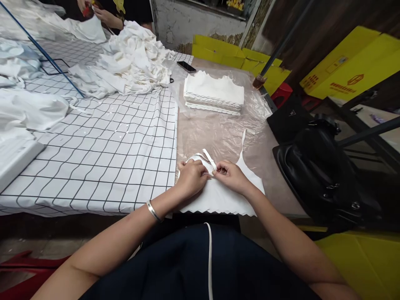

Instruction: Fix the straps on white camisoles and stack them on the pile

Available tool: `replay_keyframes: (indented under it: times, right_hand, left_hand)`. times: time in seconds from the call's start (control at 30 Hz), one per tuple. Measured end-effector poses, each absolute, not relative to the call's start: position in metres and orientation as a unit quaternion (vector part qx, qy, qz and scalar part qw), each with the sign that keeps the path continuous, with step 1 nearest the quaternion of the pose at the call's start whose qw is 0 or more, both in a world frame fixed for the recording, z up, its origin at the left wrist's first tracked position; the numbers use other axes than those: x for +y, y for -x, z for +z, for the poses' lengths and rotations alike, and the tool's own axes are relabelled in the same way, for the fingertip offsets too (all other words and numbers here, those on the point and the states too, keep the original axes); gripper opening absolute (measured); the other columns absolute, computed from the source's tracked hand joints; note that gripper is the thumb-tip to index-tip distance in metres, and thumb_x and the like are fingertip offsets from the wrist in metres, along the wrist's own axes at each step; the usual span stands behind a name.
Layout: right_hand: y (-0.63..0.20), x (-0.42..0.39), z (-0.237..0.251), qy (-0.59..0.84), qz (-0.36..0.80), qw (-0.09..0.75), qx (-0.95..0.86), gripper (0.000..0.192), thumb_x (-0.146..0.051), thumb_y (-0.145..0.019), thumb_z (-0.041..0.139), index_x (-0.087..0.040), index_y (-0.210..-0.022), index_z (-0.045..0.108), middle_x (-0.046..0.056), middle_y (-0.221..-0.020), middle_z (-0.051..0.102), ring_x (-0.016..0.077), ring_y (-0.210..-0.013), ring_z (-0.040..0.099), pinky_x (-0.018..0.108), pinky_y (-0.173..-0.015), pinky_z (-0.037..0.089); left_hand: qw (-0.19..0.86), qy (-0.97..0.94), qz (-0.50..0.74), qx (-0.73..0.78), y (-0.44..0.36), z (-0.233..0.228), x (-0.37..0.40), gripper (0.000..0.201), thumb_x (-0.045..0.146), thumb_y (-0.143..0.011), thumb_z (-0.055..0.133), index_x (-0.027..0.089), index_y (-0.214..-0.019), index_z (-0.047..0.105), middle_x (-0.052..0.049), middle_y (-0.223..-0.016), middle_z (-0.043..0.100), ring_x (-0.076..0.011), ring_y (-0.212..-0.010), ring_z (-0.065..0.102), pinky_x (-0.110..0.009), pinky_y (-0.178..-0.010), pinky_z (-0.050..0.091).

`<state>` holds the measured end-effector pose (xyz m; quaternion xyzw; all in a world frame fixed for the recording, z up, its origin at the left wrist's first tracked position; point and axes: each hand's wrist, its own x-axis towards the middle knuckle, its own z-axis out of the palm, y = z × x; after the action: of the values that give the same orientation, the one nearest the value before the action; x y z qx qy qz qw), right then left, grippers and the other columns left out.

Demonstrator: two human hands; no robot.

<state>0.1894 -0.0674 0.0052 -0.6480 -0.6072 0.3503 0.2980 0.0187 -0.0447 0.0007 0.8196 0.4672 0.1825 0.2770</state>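
A white camisole [229, 196] with thin straps and a wavy hem lies at the table's near edge in front of me. My left hand [193, 177] is closed on the fabric near its top left. Beside it, my right hand [230, 176] pinches the cloth at the neckline, close to a short loose strap [208, 158] that sticks up between the hands. The other strap [243, 143] stretches away on the right. Farther back, a neat stack of folded white garments [214, 92] rests on clear plastic.
A big heap of white garments [134, 56] covers the back left of the checked cloth [125, 146]. A phone [186, 66] lies behind the stack. Black bags [325, 166] stand on the right, near yellow boxes [353, 62]. Another person's hands [104, 16] work at the far side.
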Motion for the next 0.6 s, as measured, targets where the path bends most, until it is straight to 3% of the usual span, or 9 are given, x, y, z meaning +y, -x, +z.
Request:
replay_keyframes:
  times: [0.13,0.2,0.3,0.47,0.6]
  right_hand:
    - [-0.182,-0.056,0.018,0.599,0.527,0.381,-0.467,0.018,-0.023,-0.064,0.067,-0.021,-0.077,0.055,-0.002,-0.075,0.064,0.0151,-0.072,0.057,0.029,-0.072,0.043]
    - [-0.18,-0.038,0.028,0.555,0.626,0.401,-0.372,0.021,-0.02,-0.064,0.066,-0.021,-0.081,0.054,0.001,-0.08,0.069,0.0164,-0.078,0.061,0.029,-0.075,0.045]
    - [-0.176,0.004,0.039,0.526,0.705,0.386,-0.276,0.011,-0.017,-0.071,0.06,-0.02,-0.079,0.054,0.005,-0.084,0.071,0.0177,-0.082,0.064,0.029,-0.071,0.047]
    - [-0.156,0.075,0.041,0.574,0.669,0.348,-0.319,0.014,-0.011,-0.078,0.054,-0.02,-0.07,0.048,0.007,-0.076,0.069,0.0157,-0.069,0.061,0.027,-0.063,0.047]
    - [-0.155,0.086,0.047,0.669,0.552,0.246,-0.434,0.02,-0.014,-0.078,0.063,-0.02,-0.068,0.047,0.004,-0.062,0.062,0.0164,-0.062,0.057,0.029,-0.063,0.044]
  left_hand:
    - [0.081,-0.914,0.198,0.346,-0.005,-0.015,-0.069,0.031,0.026,-0.094,0.051,0.017,-0.121,0.062,-0.013,-0.139,0.054,-0.0291,-0.131,0.044,-0.051,-0.112,0.023]
    - [0.061,-0.946,0.161,0.274,0.005,-0.025,-0.081,0.044,0.041,-0.097,0.044,0.018,-0.134,0.054,-0.012,-0.149,0.045,-0.03,-0.139,0.036,-0.049,-0.114,0.022]
    - [0.08,-0.958,0.11,0.252,0.017,-0.035,-0.091,0.06,0.057,-0.097,0.033,0.022,-0.144,0.045,-0.009,-0.153,0.04,-0.0328,-0.142,0.031,-0.054,-0.115,0.017]
    - [0.117,-0.954,0.086,0.263,0.021,-0.037,-0.093,0.068,0.068,-0.091,0.034,0.029,-0.147,0.041,-0.008,-0.154,0.039,-0.0359,-0.144,0.027,-0.059,-0.115,0.008]
    - [0.106,-0.924,0.128,0.345,0.026,-0.022,-0.087,0.057,0.057,-0.095,0.037,0.026,-0.141,0.048,-0.011,-0.148,0.046,-0.0354,-0.135,0.038,-0.054,-0.108,0.025]
